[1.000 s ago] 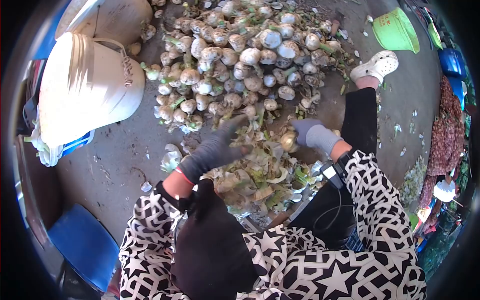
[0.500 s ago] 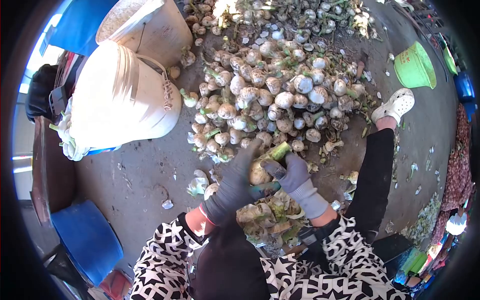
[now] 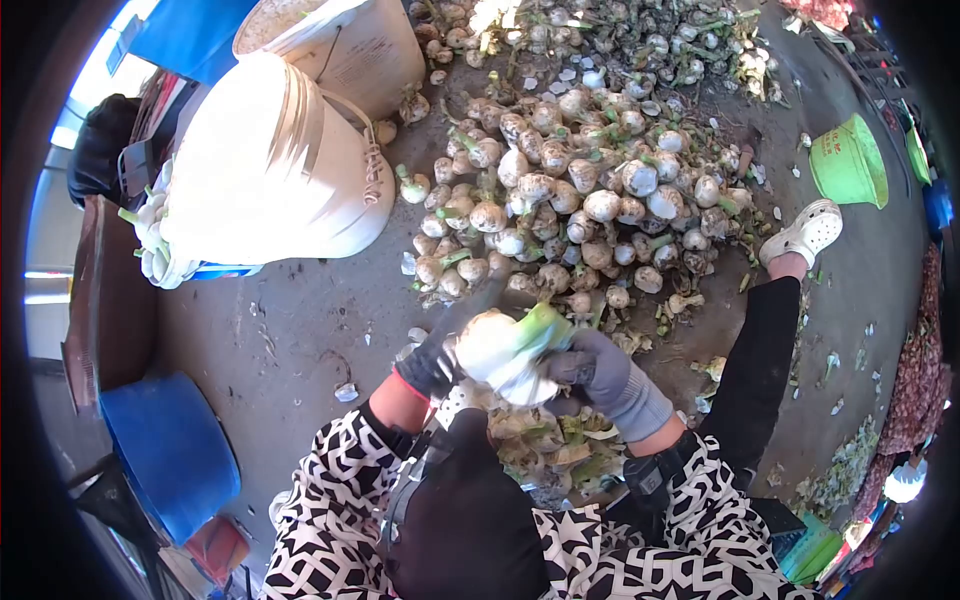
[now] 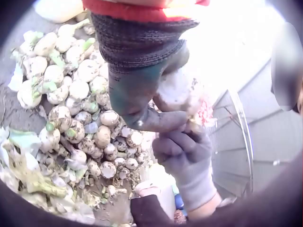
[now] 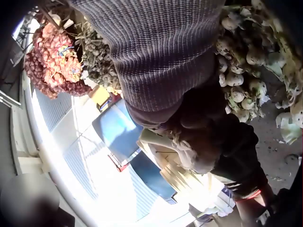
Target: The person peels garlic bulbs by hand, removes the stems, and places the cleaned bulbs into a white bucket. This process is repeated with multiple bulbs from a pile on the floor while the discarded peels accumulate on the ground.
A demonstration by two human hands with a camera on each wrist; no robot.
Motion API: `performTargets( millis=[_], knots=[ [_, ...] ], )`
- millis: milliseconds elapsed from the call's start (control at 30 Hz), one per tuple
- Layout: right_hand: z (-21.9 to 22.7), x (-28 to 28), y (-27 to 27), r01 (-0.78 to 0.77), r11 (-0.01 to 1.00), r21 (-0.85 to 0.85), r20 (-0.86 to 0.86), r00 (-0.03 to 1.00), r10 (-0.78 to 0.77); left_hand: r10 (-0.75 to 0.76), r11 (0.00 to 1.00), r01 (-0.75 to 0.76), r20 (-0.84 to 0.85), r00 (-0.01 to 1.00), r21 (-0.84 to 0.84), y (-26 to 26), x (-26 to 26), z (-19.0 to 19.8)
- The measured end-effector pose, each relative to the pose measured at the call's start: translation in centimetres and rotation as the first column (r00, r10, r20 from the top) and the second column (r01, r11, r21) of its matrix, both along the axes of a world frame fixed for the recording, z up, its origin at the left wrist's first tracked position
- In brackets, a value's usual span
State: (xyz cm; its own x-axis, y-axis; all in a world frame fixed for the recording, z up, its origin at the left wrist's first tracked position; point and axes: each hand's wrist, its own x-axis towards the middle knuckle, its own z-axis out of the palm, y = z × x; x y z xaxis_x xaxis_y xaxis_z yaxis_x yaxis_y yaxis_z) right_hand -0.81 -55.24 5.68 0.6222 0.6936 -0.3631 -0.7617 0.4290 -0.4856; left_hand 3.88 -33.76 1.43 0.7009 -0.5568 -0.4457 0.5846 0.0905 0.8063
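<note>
Both gloved hands meet over the lap around one large garlic bulb [image 3: 490, 350], which has a green stem and white skin and is blurred by motion. My left hand [image 3: 432, 368], in a dark glove, grips the bulb from the left side. On the stem side, my right hand [image 3: 612, 380], in a grey glove, pinches the bulb's white outer leaves with curled fingers. In the left wrist view the bulb [image 4: 175, 90] shows between the left thumb and palm, close above the right hand [image 4: 187, 158]. Loose peelings [image 3: 560, 450] lie beneath the hands.
A heap of soil-marked garlic bulbs [image 3: 590, 215] spreads ahead on the floor. Two white pails [image 3: 290, 170] stand at the left, near a blue tub [image 3: 170, 450]. A green bucket [image 3: 850, 165] sits beyond the foot in a white clog [image 3: 805, 232].
The hands were apart, the right at a bulb by the peelings; then both came together on the bulb. Its white skin now shows more. The head view has shifted, bringing more of the far floor in.
</note>
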Motion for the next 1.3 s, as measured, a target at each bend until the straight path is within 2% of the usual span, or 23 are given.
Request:
performTargets(
  millis=[33,67,100,167,233,300,367,467,567,633,667,733,800,833,933,1000,1033,1100,1133,1167,1200,1267,1300],
  knots=[
    [-0.6,-0.7,1.5,0.105,0.984,-0.147,0.160,0.984,-0.081,0.083,0.992,-0.095,0.129,0.988,0.088,0.5,-0.2,0.0],
    [-0.9,-0.7,2.2,0.153,0.981,-0.119,0.080,0.986,-0.144,-0.282,0.870,-0.007,0.509,0.813,0.493,1.4,1.5,0.1],
    [-1.0,-0.4,2.5,0.202,0.975,-0.095,0.002,0.979,-0.203,-0.285,0.867,-0.010,0.513,0.810,0.499,2.0,1.5,0.6],
    [-1.4,0.4,2.4,0.204,0.976,-0.074,-0.032,0.978,-0.207,0.445,0.865,-0.475,0.188,0.875,0.160,2.4,1.2,3.8],
    [-1.8,0.7,2.6,0.210,0.976,-0.059,-0.092,0.972,-0.214,0.362,0.911,-0.389,0.186,0.914,0.137,2.2,-0.6,6.3],
    [-2.0,0.9,3.6,0.080,0.996,-0.030,-0.098,0.992,-0.083,0.062,0.940,-0.208,0.465,0.883,0.270,1.2,-2.6,7.5],
    [-1.3,1.2,4.3,0.047,0.999,0.027,-0.081,0.996,-0.045,0.152,0.975,-0.174,0.153,0.976,0.140,3.2,-1.7,6.9],
    [-1.0,0.4,4.7,0.082,0.942,0.326,-0.121,0.992,-0.045,0.127,0.985,-0.149,0.220,0.967,0.087,2.6,-2.0,6.5],
    [-4.0,-1.4,2.9,0.280,0.930,0.237,-0.170,0.955,-0.244,0.128,0.971,-0.124,0.006,0.992,-0.203,3.8,-1.9,4.3],
    [-4.1,-1.9,0.0,0.220,0.901,0.374,-0.214,0.966,-0.147,0.132,0.787,-0.168,-0.105,0.986,-0.594,4.2,-1.5,2.1],
    [-6.1,-3.4,-1.3,0.216,0.973,0.082,-0.056,0.976,-0.212,0.250,0.824,-0.297,-0.159,0.955,-0.483,4.0,-2.0,3.8],
    [-4.5,-5.1,-2.5,-0.067,0.984,-0.168,-0.007,0.998,0.067,0.250,0.822,-0.292,-0.150,0.957,-0.490,4.8,-1.8,3.4],
    [-4.7,-7.6,-4.0,-0.327,0.754,-0.570,0.163,0.854,0.494,0.249,0.764,-0.244,-0.077,0.965,-0.598,4.6,-1.5,4.7],
    [-1.3,-6.6,-3.6,-0.546,0.533,-0.646,-0.054,0.729,0.682,0.251,0.764,-0.242,-0.069,0.965,-0.599,4.9,-1.2,4.9],
    [2.1,-8.3,-5.3,-0.379,0.900,-0.214,-0.076,0.925,0.372,0.410,0.504,-0.515,-0.332,0.849,-0.693,6.0,-0.4,4.8],
    [4.9,-8.9,-5.5,-0.126,0.988,0.085,-0.313,0.938,0.147,0.527,0.470,-0.683,-0.443,0.725,-0.558,7.2,-0.2,5.2],
    [4.1,-10.1,-7.1,-0.190,0.982,0.007,0.034,0.981,0.190,0.594,0.451,-0.745,-0.458,0.661,-0.491,7.6,0.0,4.7],
    [4.7,-7.7,-5.8,-0.458,0.802,-0.385,0.084,0.847,0.524,0.554,0.438,-0.702,-0.446,0.703,-0.562,7.7,-0.4,3.4],
    [3.6,-5.8,-4.0,-0.448,0.333,-0.830,0.159,0.383,0.910,0.509,0.419,-0.659,-0.440,0.740,-0.624,7.3,-0.7,3.1],
    [4.2,-5.1,-1.4,-0.209,-0.059,-0.976,-0.103,0.207,0.973,0.498,0.427,-0.651,-0.438,0.749,-0.628,6.8,-0.7,3.5],
    [2.6,-5.6,-0.5,0.254,-0.133,-0.958,-0.075,0.225,0.971,0.530,0.459,-0.688,-0.449,0.720,-0.562,6.1,-0.8,4.2],
    [-0.4,-3.7,1.2,0.421,0.266,-0.867,0.446,0.419,0.791,0.579,0.448,-0.781,-0.525,0.624,-0.435,4.8,-0.9,5.2],
    [0.2,-2.1,3.0,0.468,0.305,-0.829,0.524,0.463,0.715,0.583,0.449,-0.786,-0.527,0.618,-0.425,5.0,-1.1,4.6]
  ],
)
